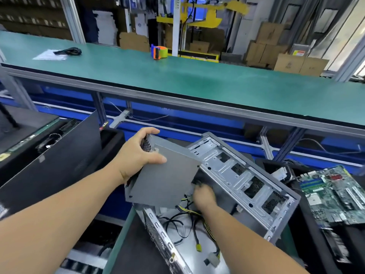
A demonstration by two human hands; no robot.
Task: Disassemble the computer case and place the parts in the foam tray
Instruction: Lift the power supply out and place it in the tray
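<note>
A: Where is the power supply [167, 178]?
B: Tilted above the open computer case [243, 180], its cables [197, 224] trailing down inside. The left hand [138, 155] grips its far corner, thumb lying on the flat top.
A: And the right hand [204, 195]?
B: It curls round the unit's near edge by the cables. A motherboard [333, 196] lies to the right, in a black tray [304, 224].

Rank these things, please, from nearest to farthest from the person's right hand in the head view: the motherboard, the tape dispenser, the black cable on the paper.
From the right hand, low in the open case:
1. The motherboard, at the right, beside the case.
2. The tape dispenser, on the far edge of the green bench, straight ahead.
3. The black cable, on the paper at the far left of the bench.
</note>
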